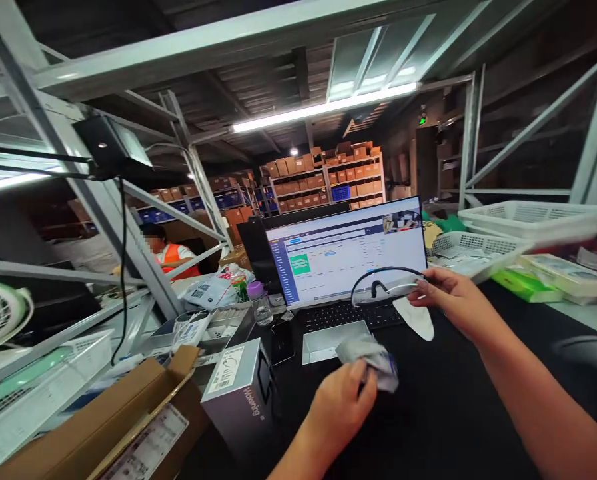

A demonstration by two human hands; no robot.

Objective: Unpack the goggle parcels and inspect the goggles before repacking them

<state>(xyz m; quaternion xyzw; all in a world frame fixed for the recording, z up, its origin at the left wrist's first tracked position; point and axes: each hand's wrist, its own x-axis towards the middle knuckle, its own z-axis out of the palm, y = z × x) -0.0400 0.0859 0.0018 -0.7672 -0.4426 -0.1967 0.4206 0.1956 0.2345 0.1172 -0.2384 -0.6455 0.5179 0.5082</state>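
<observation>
My right hand (446, 293) pinches a pair of glasses (377, 289) with a thin black frame, held up before the monitor's lower edge. In my left hand (341, 397), closed fingers grip a crumpled grey cloth pouch (371, 357) low over the black desk. Just behind the pouch lies an open, shallow grey box tray (323, 343). A white tongue-shaped piece (414, 320) shows under my right hand; I cannot tell whether it is attached to anything. Left of my left hand stands a grey printed box (238, 397) with a label on top.
Behind the keyboard (338, 316) stands a monitor (348, 257). A phone (282, 342) and a purple-capped bottle (260, 303) are to the left. An open carton (103, 413) fills the lower left. White baskets (478, 253) stand at right. Farther back sits a person in an orange vest (178, 260).
</observation>
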